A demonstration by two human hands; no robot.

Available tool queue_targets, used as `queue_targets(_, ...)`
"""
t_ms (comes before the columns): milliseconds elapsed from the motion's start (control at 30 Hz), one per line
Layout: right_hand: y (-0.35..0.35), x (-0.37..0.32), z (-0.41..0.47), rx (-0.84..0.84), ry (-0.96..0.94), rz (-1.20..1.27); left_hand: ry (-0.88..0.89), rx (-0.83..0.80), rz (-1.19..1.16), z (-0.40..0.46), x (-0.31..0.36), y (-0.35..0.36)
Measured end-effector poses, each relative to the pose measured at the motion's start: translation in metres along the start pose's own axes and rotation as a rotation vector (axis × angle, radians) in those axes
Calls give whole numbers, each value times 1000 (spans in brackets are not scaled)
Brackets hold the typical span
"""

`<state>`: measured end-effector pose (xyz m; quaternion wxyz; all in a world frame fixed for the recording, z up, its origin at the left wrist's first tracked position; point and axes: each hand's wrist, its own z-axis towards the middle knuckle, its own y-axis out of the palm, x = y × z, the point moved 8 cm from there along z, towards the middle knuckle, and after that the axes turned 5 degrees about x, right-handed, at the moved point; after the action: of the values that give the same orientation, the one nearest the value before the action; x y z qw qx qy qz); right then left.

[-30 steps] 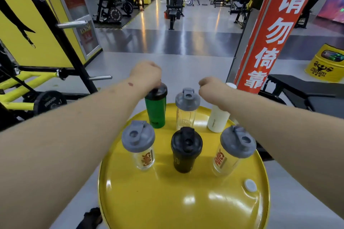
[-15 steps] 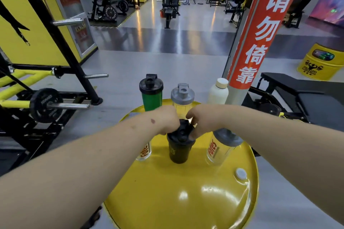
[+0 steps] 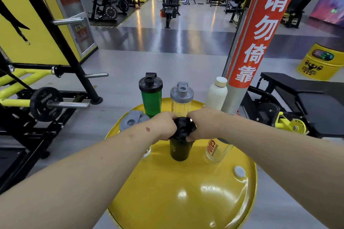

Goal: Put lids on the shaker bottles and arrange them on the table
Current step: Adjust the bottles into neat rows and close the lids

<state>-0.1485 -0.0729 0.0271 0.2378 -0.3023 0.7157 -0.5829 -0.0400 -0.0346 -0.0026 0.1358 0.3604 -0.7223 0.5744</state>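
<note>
Several shaker bottles stand on a round yellow table (image 3: 176,201). In the middle of the front row is a black bottle (image 3: 179,150) with a black lid (image 3: 184,128). My left hand (image 3: 163,126) and my right hand (image 3: 202,122) both grip that lid from either side. Behind stand a green bottle (image 3: 151,98) with a black lid, a clear bottle (image 3: 181,100) with a grey lid, and a white bottle (image 3: 216,93). My arms partly hide two clear bottles: one at the left with a grey lid (image 3: 131,121), one at the right (image 3: 216,150) with red lettering.
A small white cap (image 3: 239,171) lies on the table at the right. A red pillar (image 3: 260,29) rises just behind the table. A black bench (image 3: 307,98) stands at the right, a weight rack with a barbell plate (image 3: 46,104) at the left.
Both hands left the back row, the left off the green bottle's lid, and came together on the black bottle's lid. Over the last half second they stayed there.
</note>
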Motion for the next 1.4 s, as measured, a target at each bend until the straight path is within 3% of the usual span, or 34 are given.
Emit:
queue_targets(167, -2, 9, -4, -39, 39, 66, 34, 28, 143, -8, 9, -8)
queue_targets(300, -43, 53, -24, 56, 179, 232, 151, 259, 160, -25, 26, -80)
queue_targets(400, -46, 86, -42, -3, 260, 272, 200, 364, 230, -37, 15, -139)
queue_targets(533, -19, 96, -59, -191, 255, 302, 26, 39, 454, -39, -47, -132)
queue_targets(667, -9, 97, -70, -169, 233, 389, 49, -65, 312, -39, -82, -104)
queue_targets(1000, 29, 112, -81, 28, 288, 673, 116, 147, -106, -32, -107, -88)
queue_targets(1200, 37, 116, -78, 165, 295, 721, 134, 187, -125, -31, -106, -85)
queue_targets(1400, 39, 127, -76, 129, 331, 702, 152, 196, -141, -29, -99, -81)
